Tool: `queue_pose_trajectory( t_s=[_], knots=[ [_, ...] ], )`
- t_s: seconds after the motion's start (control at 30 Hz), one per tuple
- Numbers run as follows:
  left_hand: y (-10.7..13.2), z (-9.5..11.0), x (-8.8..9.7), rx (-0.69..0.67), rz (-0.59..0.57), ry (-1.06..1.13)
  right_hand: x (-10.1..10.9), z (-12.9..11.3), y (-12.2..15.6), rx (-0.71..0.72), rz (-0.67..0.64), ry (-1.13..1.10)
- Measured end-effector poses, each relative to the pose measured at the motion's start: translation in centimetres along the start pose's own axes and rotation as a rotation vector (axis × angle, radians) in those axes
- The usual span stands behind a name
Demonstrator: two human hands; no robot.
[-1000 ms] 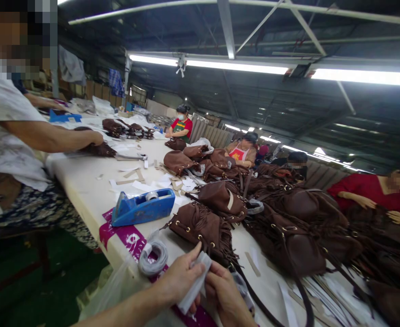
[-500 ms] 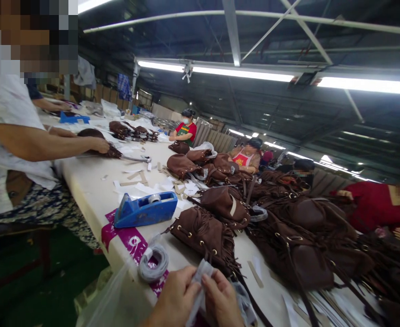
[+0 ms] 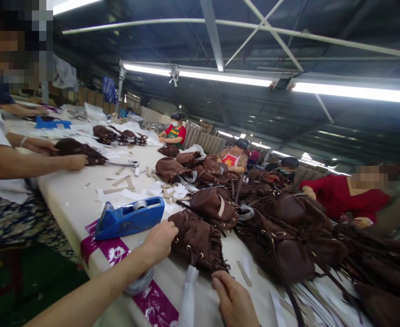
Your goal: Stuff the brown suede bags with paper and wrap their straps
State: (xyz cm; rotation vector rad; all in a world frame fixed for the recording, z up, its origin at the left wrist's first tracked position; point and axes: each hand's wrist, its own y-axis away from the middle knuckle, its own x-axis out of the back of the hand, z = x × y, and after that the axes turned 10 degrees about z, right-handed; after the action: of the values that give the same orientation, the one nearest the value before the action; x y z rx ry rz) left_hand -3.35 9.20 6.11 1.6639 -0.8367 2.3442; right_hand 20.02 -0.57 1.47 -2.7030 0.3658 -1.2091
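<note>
A brown fringed drawstring bag (image 3: 200, 238) with metal eyelets lies on the table in front of me. My left hand (image 3: 161, 240) is closed on its left edge, thumb side hidden. At the bag's near right corner, my right hand (image 3: 236, 297) has its fingers curled shut; the exact part in its grip is covered by the fingers. Between my hands, a whitish wrapping sleeve (image 3: 188, 295) covers the end of the bag's cord and hangs toward me. My left forearm passes over a roll of grey plastic strip (image 3: 140, 284).
A blue tape dispenser (image 3: 130, 218) stands on purple printed tape (image 3: 155, 304) near the table edge. More brown bags (image 3: 288, 213) are heaped to the right. Paper scraps (image 3: 125, 195) lie beyond the dispenser. A co-worker's hand (image 3: 75, 162) handles another bag at left.
My hands have let go of the whitish wrapping and moved apart to the bag's two sides. The wrapping now hangs from the cord. The view has turned slightly right.
</note>
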Motion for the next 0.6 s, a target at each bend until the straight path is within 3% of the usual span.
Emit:
queue_pose_trajectory(
  t_s=[0.07, 0.13, 0.33, 0.6],
  knots=[
    [-0.3, -0.4, -0.4, -0.001, -0.026, 0.008, 0.6, 0.0, -0.8, 0.126, 0.116, 0.174],
    [-0.6, -0.5, -0.8, 0.011, -0.043, 0.024, 0.5, -0.2, -1.7, 0.182, 0.140, 0.300],
    [-1.3, -1.2, -1.1, 0.018, -0.083, 0.156, -1.2, -0.9, -3.8, 0.122, 0.023, 0.518],
    [-2.1, -4.7, 0.1, 0.049, -0.163, 0.554, 0.8, -1.3, -5.5, 0.182, -0.143, 0.395]
  ],
)
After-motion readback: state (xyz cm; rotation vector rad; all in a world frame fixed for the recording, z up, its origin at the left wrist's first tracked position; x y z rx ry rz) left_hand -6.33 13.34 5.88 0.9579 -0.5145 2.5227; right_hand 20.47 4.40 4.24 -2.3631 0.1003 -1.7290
